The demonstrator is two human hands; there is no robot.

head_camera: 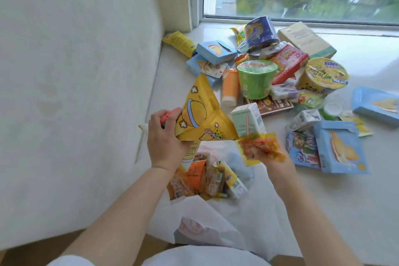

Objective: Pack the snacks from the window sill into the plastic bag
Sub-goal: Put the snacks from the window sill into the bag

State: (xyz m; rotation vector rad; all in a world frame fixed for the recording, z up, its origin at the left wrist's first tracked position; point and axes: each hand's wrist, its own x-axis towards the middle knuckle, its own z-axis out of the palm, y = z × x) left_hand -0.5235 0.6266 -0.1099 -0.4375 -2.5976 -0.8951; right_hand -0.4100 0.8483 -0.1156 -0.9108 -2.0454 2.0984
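My left hand (166, 138) grips a yellow triangular popcorn bag (200, 112) together with a small red packet (169, 115), above the open white plastic bag (207, 218). My right hand (267, 155) holds a small orange-yellow snack sachet (259, 147) and a pale green drink carton with a straw (248, 121). The plastic bag lies at the sill's near edge and holds several small packets (207, 179). A heap of snacks covers the window sill (356, 211): a green noodle cup (255, 77), a yellow noodle bowl (323, 75), a blue noodle cup (259, 32) and blue biscuit boxes (341, 147).
An orange bottle (230, 86) lies beside the green cup. A beige box (306, 39) sits near the window glass. A yellow tube (179, 43) rests in the far left corner against the white wall (75, 71). Another blue box (375, 103) lies at the right.
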